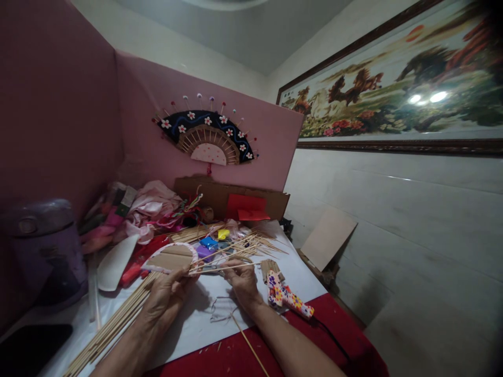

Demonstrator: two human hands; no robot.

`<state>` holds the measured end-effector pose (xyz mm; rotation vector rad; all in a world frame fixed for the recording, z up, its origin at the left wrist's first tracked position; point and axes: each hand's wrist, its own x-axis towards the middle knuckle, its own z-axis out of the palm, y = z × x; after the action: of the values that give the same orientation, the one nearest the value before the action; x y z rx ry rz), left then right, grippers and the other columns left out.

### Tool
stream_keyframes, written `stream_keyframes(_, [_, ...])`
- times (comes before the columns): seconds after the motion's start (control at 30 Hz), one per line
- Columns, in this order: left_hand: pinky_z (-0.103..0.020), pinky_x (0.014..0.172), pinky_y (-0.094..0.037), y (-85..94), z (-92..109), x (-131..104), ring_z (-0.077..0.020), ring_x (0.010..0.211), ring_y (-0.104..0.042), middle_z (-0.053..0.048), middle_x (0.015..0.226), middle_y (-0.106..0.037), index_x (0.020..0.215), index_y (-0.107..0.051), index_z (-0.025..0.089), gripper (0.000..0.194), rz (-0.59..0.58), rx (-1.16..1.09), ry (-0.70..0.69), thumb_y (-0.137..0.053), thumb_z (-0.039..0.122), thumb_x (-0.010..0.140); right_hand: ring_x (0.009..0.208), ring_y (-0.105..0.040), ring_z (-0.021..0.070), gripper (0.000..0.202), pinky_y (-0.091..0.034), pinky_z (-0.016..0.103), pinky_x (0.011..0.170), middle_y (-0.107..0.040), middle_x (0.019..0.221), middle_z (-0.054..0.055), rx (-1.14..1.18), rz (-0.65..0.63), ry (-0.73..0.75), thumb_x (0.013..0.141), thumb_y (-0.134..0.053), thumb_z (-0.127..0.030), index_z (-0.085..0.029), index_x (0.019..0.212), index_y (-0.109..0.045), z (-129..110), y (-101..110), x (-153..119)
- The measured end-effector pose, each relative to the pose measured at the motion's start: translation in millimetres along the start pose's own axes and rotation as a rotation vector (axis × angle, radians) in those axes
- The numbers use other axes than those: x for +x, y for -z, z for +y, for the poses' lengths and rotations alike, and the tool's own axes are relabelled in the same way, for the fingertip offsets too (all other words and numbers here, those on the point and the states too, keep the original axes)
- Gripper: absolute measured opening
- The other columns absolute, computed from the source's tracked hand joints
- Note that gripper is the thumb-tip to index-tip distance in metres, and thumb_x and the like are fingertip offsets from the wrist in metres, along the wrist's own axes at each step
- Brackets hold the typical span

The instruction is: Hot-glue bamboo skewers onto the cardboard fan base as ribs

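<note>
My left hand [168,293] is closed on the lower right edge of a half-round cardboard piece [172,257] with a pale pink and white rim. Thin wooden sticks [214,269] reach from that edge toward the right. Closed around them at their right part is my right hand [241,280], its fingertips partly hidden. Just right of this hand lie a small corrugated cardboard piece [271,268] and a flower-patterned glue gun [291,298] with a black cord.
Long sticks [113,324] lie at the left, near a purple bottle [49,256] and a black flat object [35,340]. Clay packets [206,251] and scattered skewers [255,243] are behind my hands. A decorated fan [208,131] hangs on the pink panel.
</note>
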<state>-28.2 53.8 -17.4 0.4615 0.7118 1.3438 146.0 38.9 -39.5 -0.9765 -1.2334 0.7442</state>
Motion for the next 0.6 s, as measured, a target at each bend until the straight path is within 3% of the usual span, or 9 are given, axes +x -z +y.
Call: stream_keyframes(0.6, [-0.026,0.066,-0.056,-9.8,4,-12,-0.0202,0.075,-0.068,-0.014,0.078,-0.069,0.07,-0.063,0.007,0.017,0.024,-0.004,-0.015,-0.051,-0.005,0.072,0.056,-0.053,0.0123,0.014,-0.042,0.022,0.053,-0.062,0.063,0.002,-0.107,-0.033,0.044,0.075,-0.062,-0.025,-0.016,0.073,-0.072,-9,0,-5])
